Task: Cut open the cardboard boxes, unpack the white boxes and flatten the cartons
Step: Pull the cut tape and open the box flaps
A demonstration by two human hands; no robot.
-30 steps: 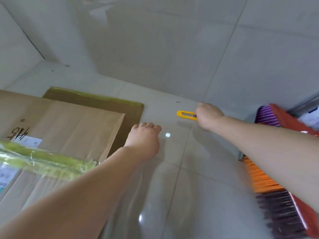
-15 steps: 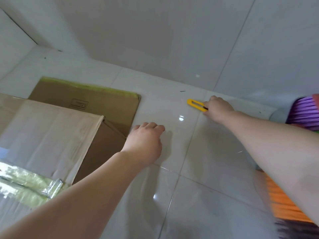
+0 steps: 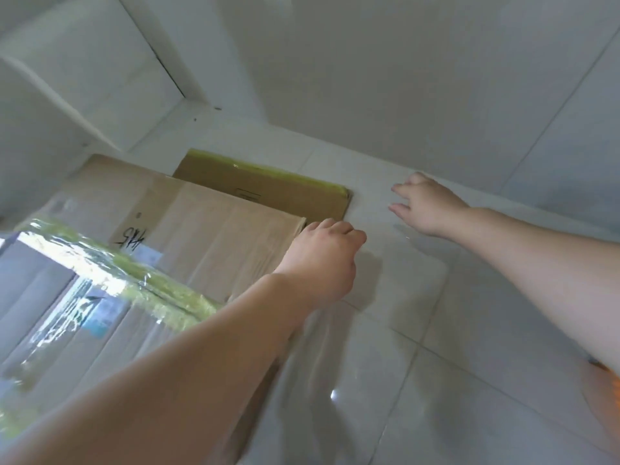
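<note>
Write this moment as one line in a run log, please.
left hand: curled at carton edge | right hand: open above floor | flattened carton: behind

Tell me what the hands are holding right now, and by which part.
Nothing, as far as shows. The right hand is spread open over the floor; the left hand rests curled by the cardboard box.

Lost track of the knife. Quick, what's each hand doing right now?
Left hand: fingers curled at the carton edge; grip unclear.
Right hand: open, holding nothing.
</note>
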